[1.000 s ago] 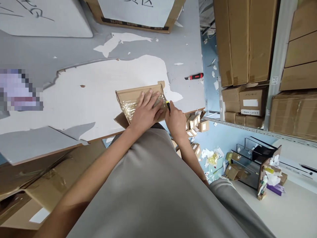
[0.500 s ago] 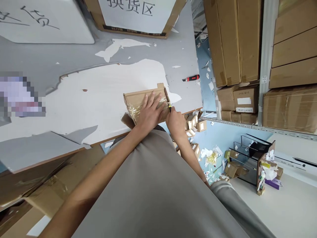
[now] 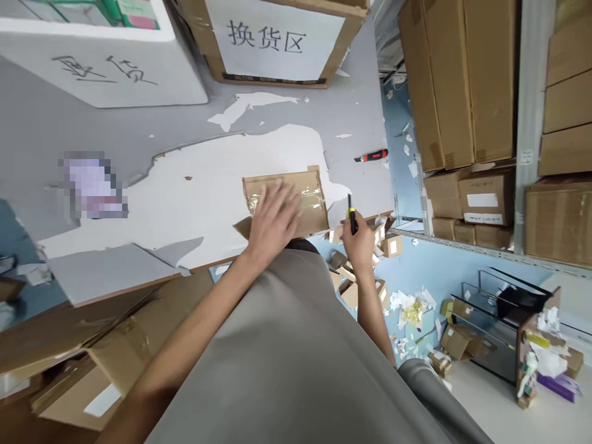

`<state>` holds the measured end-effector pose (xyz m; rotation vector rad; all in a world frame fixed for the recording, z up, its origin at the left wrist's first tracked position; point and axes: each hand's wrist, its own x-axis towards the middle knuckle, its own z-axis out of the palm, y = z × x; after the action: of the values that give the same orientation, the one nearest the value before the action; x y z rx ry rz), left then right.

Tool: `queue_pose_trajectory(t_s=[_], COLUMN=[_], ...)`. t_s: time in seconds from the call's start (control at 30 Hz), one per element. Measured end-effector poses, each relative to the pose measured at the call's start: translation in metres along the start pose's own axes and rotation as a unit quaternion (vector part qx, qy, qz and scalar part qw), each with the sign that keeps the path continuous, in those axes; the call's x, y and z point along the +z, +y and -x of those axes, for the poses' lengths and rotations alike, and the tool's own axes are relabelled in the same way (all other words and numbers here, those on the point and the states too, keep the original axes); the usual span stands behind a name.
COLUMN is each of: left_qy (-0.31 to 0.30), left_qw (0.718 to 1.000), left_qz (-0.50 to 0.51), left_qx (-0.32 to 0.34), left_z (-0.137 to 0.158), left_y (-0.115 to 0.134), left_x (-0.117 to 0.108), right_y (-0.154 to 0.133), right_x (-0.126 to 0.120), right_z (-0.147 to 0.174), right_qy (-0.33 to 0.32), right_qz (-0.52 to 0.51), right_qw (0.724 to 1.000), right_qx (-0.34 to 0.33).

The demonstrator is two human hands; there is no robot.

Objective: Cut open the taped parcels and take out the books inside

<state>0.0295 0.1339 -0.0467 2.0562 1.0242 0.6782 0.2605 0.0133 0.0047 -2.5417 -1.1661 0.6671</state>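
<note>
A small brown cardboard box (image 3: 311, 206) with shiny clear tape lies at the table's front edge, one flap sticking out at its lower left. Flat on top of it rests my left hand (image 3: 274, 216), fingers spread. My right hand (image 3: 359, 242) is wrapped round a yellow and black utility knife (image 3: 352, 219), blade pointing up and away from me, apart from the box on its right. A second utility knife (image 3: 372, 155), red and black, lies on the table farther back at the right.
A white foam bin (image 3: 139, 74) and a cardboard box with a paper sign (image 3: 282, 40) stand at the back. A blurred-out item (image 3: 95, 185) lies at left. Shelves with cartons (image 3: 490, 86) rise at right; boxes and paper scraps (image 3: 414, 308) litter the floor.
My right hand has drawn the knife away from the box's right edge, out to the right. My left hand stays on the box. The camera view has shifted.
</note>
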Motion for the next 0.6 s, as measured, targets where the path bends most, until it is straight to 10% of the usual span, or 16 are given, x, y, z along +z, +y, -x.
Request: queue_pose_trajectory(t_s=[0.13, 0.27, 0.6], left_qy=[0.127, 0.130, 0.184], left_qw=[0.973, 0.921, 0.918], left_qz=[-0.031, 0.047, 0.147], left_qx=[-0.192, -0.365, -0.318], left_z=[0.041, 0.061, 0.038], left_y=[-0.003, -0.013, -0.025], left_x=[-0.030, -0.026, -0.003], right_y=[0.046, 0.075, 0.101], right_x=[0.031, 0.069, 0.110], right_z=[-0.062, -0.112, -0.147], right_qy=[0.016, -0.039, -0.043], right_qz=[0.066, 0.095, 0.029], right_qw=[0.995, 0.989, 0.997], right_qx=[0.069, 0.110, 0.058])
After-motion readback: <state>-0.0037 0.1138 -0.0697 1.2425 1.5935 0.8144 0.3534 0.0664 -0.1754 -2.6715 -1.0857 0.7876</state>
